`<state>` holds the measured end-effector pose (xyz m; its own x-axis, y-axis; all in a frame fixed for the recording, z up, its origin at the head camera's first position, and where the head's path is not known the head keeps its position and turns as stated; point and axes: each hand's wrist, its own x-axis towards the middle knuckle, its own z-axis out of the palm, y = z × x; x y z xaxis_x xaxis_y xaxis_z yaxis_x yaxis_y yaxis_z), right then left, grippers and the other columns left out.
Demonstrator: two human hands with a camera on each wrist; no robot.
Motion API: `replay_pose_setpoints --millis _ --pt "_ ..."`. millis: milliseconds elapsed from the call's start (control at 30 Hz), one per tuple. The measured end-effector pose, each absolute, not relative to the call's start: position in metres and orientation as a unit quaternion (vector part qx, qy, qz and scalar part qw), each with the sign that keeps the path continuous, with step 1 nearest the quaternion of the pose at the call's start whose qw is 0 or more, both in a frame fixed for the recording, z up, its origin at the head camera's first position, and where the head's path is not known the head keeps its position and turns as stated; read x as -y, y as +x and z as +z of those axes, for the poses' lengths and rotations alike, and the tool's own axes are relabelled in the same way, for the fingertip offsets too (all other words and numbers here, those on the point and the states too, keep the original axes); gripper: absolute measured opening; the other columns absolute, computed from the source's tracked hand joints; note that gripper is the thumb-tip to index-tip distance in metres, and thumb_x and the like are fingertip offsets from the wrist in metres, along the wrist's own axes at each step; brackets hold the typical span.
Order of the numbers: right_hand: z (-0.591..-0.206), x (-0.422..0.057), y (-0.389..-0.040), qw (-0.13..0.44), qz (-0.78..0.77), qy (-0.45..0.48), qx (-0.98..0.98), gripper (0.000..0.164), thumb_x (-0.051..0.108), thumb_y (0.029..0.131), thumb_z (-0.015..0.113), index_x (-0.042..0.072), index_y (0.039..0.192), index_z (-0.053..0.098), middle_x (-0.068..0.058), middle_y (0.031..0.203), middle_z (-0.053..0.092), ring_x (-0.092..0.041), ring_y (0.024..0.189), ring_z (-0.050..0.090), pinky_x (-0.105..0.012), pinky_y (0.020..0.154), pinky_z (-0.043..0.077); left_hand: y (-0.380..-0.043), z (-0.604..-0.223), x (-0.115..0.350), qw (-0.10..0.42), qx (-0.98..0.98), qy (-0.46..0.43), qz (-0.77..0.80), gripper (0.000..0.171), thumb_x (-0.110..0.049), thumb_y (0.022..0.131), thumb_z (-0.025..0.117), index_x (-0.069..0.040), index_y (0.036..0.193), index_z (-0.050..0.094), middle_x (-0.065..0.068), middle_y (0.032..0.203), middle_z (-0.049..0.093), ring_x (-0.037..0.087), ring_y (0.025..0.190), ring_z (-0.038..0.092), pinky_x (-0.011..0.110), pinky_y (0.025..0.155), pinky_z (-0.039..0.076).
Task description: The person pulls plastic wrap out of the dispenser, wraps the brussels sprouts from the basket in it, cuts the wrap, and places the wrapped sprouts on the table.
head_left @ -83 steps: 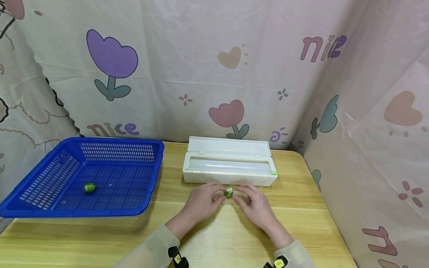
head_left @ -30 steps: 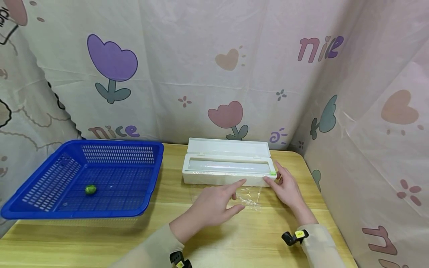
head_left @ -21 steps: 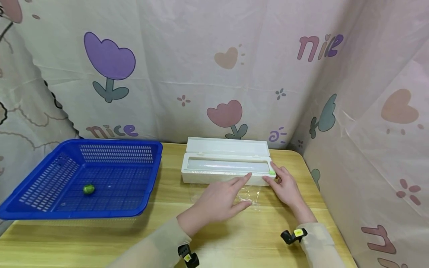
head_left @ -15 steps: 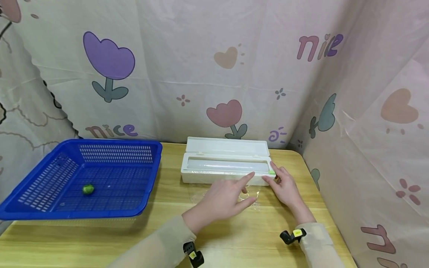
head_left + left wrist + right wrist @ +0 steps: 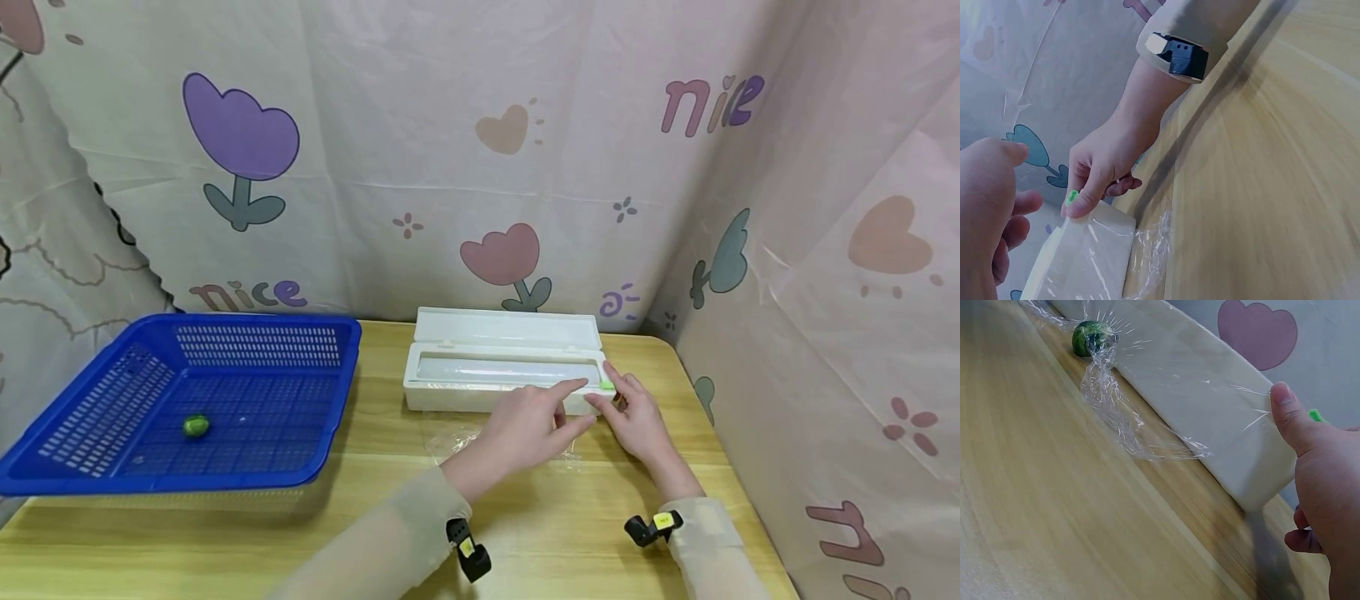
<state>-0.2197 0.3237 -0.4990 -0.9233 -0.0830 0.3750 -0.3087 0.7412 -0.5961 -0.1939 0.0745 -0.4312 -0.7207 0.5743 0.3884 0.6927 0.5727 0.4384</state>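
A white cling film dispenser box (image 5: pixel 450 397) lies with its lid raised, showing the roll inside. My right hand (image 5: pixel 639 422) grips its right end, thumb on the front face beside the green slider (image 5: pixel 607 385). In front of the box, my left hand (image 5: pixel 521 427) reaches across with the index finger extended near the slider, holding nothing. Clear film (image 5: pixel 1110 406) runs down from the box and bunches around a small green round item (image 5: pixel 1087 339) on the table, seen in the right wrist view. In the head view my left hand hides that item.
A blue plastic basket (image 5: pixel 165 484) stands at the left of the wooden table (image 5: pixel 570 533), with another small green round item (image 5: pixel 196 426) inside. A printed curtain (image 5: pixel 390 125) hangs close behind the box and along the right side.
Earlier both hands held the green item in film before the box. Then my right hand took the box's right end, and my left hand has slid rightward along the front toward the slider.
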Motion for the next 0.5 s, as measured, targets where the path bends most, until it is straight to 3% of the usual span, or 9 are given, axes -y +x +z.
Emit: replay_pose_setpoints --millis 200,500 --pt "-0.502 -0.323 -0.220 0.170 0.357 0.111 0.912 0.069 0.027 0.100 0.077 0.003 0.158 0.047 -0.006 0.087 0.051 -0.018 0.072 0.045 -0.028 0.060 0.042 -0.206 -0.434 -0.088 0.090 0.874 -0.351 -0.323 0.055 -0.053 0.105 0.062 -0.019 0.148 0.063 -0.017 0.083 0.072 -0.001 0.059 0.052 0.019 0.055 0.042" --pt "-0.502 -0.325 -0.221 0.182 0.356 0.124 0.908 0.063 0.017 0.101 0.076 -0.002 0.155 0.049 -0.004 0.086 0.052 -0.016 0.070 0.047 -0.027 0.060 0.042 -0.232 -0.426 -0.102 0.078 0.875 -0.358 -0.315 0.044 -0.049 0.101 0.071 -0.022 0.136 0.074 -0.018 0.079 0.070 0.000 0.056 0.051 0.021 0.054 0.042"
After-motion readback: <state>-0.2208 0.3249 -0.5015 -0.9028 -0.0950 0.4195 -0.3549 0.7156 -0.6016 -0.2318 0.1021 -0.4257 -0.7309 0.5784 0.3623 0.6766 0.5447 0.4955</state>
